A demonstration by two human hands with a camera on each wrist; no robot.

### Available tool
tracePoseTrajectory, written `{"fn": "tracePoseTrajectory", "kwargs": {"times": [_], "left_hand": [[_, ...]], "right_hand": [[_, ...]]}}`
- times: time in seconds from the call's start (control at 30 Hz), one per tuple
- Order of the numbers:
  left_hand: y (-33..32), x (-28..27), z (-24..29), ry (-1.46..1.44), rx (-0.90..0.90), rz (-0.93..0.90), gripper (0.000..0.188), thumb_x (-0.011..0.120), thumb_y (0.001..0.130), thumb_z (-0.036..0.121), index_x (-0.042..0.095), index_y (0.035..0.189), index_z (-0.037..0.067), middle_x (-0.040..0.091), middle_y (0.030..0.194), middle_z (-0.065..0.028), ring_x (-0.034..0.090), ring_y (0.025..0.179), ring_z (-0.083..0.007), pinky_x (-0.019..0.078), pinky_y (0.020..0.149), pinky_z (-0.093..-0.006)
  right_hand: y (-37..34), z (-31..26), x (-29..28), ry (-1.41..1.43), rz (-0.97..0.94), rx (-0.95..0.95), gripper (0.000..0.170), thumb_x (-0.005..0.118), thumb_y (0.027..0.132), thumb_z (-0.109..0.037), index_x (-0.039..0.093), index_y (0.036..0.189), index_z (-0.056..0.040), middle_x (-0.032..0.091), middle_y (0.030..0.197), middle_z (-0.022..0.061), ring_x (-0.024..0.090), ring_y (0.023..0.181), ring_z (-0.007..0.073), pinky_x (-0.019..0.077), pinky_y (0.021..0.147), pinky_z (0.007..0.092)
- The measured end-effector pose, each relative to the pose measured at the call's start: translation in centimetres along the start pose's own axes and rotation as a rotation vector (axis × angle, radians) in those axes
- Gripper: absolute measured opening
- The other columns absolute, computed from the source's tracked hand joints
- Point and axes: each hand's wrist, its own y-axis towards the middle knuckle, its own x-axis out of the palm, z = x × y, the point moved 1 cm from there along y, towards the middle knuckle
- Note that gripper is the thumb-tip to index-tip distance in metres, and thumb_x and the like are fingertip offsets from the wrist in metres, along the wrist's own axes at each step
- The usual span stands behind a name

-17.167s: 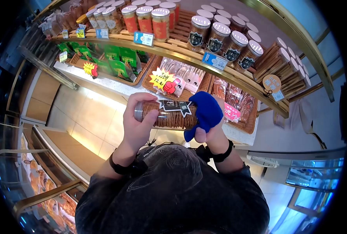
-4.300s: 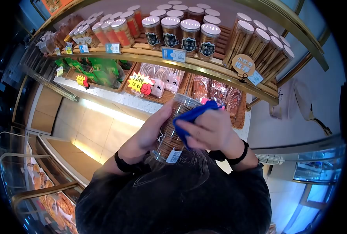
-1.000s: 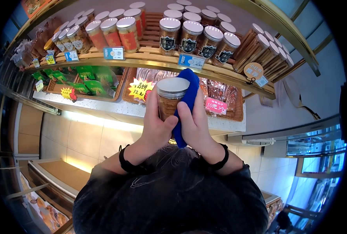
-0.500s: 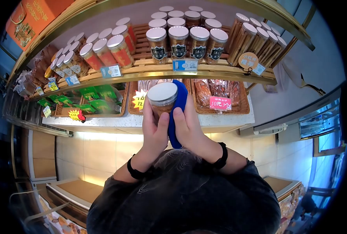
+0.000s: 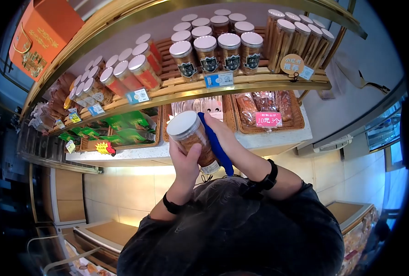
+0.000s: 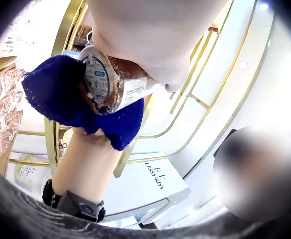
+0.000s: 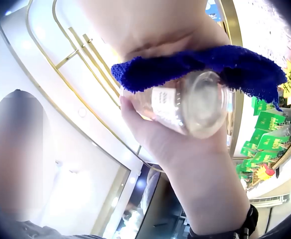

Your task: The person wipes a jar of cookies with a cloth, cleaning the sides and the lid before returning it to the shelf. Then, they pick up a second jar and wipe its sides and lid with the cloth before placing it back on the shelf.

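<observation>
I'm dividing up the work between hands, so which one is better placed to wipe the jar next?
Probably the right hand: it holds the blue cloth against the jar's side. The left hand grips the jar, so it seems better suited to steadying it.

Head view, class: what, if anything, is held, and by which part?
The left hand grips the jar by its side, below the lid; the right hand presses the blue cloth against the opposite side.

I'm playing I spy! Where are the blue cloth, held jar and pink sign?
Blue cloth (image 5: pixel 218 148): head view, about halfway along its visible strip.
Held jar (image 5: pixel 203 141): head view, on its clear side.
Pink sign (image 5: pixel 269 119): head view, middle of its front.
</observation>
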Motion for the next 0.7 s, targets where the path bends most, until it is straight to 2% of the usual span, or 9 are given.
{"fn": "tracePoseTrajectory", "kwargs": {"times": [0.13, 0.2, 0.27, 0.33, 0.4, 0.47, 0.53, 0.63, 0.7], "left_hand": [[1.0, -0.5, 0.9, -0.208, -0.137, -0.056, 0.064, 0.052, 0.089, 0.045, 0.038, 0.129, -0.002, 0.056, 0.116, -0.018, 0.06, 0.1, -0.0237, 0.051, 0.084, -0.035], [1.3, -0.9, 1.0, -0.445, -0.358, -0.126, 0.064, 0.041, 0.092, 0.05, 0.041, 0.128, -0.003, 0.057, 0.116, -0.0191, 0.06, 0.099, -0.0245, 0.0519, 0.081, -0.0349], [1.4, -0.8, 1.4, -0.472, -0.404, -0.14, 0.064, 0.035, 0.093, 0.052, 0.043, 0.128, -0.002, 0.057, 0.116, -0.0192, 0.061, 0.099, -0.0247, 0.0527, 0.079, -0.0351], [1.4, -0.6, 1.5, -0.456, -0.492, -0.244, 0.063, 0.037, 0.093, 0.05, 0.043, 0.128, -0.001, 0.058, 0.114, -0.0187, 0.061, 0.098, -0.0238, 0.0529, 0.078, -0.0357], [1.2, -0.9, 1.2, -0.557, -0.506, -0.347, 0.051, 0.038, 0.096, 0.039, 0.041, 0.13, 0.0, 0.057, 0.117, -0.0162, 0.061, 0.099, -0.0238, 0.0521, 0.082, -0.0359], [0.4, -0.8, 1.3, -0.64, -0.653, -0.315, 0.048, 0.037, 0.097, 0.036, 0.042, 0.13, 0.001, 0.058, 0.117, -0.0139, 0.06, 0.1, -0.022, 0.0509, 0.085, -0.0349], [0.5, -0.6, 1.9, -0.735, -0.662, -0.343, 0.046, 0.036, 0.097, 0.035, 0.043, 0.13, 0.003, 0.058, 0.117, -0.0125, 0.06, 0.101, -0.0216, 0.0495, 0.088, -0.0355], [1.4, 1.0, 4.4, -0.617, -0.697, -0.118, 0.048, 0.036, 0.097, 0.038, 0.046, 0.127, 0.002, 0.06, 0.114, -0.0125, 0.06, 0.101, -0.0224, 0.0481, 0.09, -0.0361], [2.3, 0.1, 4.1, -0.635, -0.685, -0.164, 0.049, 0.036, 0.097, 0.039, 0.048, 0.125, 0.002, 0.061, 0.112, -0.0125, 0.06, 0.101, -0.0212, 0.0479, 0.09, -0.0351]], "right_hand": [[0.2, 1.3, -1.4, 0.022, -0.033, 0.035, 0.042, 0.041, 0.098, -0.042, 0.055, 0.106, -0.0035, 0.059, 0.096, 0.0054, 0.055, 0.083, 0.0105, 0.0442, 0.076, 0.0245], [-0.3, 1.1, -1.8, 0.552, -0.014, 0.129, 0.042, 0.041, 0.097, -0.043, 0.054, 0.109, -0.0052, 0.06, 0.096, 0.0069, 0.057, 0.082, 0.0139, 0.0461, 0.077, 0.0268], [-1.0, -0.9, -1.9, 0.471, -0.143, -0.096, 0.046, 0.036, 0.098, -0.045, 0.048, 0.117, -0.0051, 0.059, 0.105, 0.0127, 0.059, 0.09, 0.0194, 0.0479, 0.081, 0.0336], [-1.3, -1.9, -2.0, 0.281, 0.101, -0.26, 0.045, 0.036, 0.099, -0.042, 0.045, 0.12, -0.0031, 0.058, 0.109, 0.0131, 0.058, 0.095, 0.0207, 0.0482, 0.08, 0.0352], [-2.7, -3.3, -2.1, -0.2, 0.104, -0.514, 0.033, 0.051, 0.092, -0.018, 0.049, 0.12, -0.0009, 0.057, 0.103, 0.0102, 0.056, 0.087, 0.0206, 0.047, 0.077, 0.0317], [-2.6, -5.5, -2.2, -1.014, 0.016, -1.112, 0.033, 0.062, 0.077, -0.011, 0.06, 0.109, -0.0021, 0.055, 0.094, 0.0101, 0.054, 0.08, 0.0222, 0.0461, 0.073, 0.0321], [-2.9, -6.1, -1.6, -1.19, -0.031, -1.217, 0.047, 0.071, 0.061, -0.018, 0.067, 0.107, -0.0078, 0.051, 0.084, 0.0081, 0.053, 0.076, 0.0248, 0.0454, 0.067, 0.0345], [-3.7, -5.3, -1.2, -1.251, -0.246, -1.218, 0.055, 0.073, 0.057, -0.026, 0.068, 0.111, -0.0135, 0.049, 0.08, 0.0022, 0.052, 0.068, 0.0221, 0.0442, 0.059, 0.0331], [-5.0, -4.1, -0.5, -1.243, -0.434, -1.267, 0.053, 0.07, 0.062, -0.032, 0.068, 0.111, -0.0155, 0.048, 0.078, 0.0011, 0.05, 0.062, 0.0188, 0.0421, 0.053, 0.0305]]}}
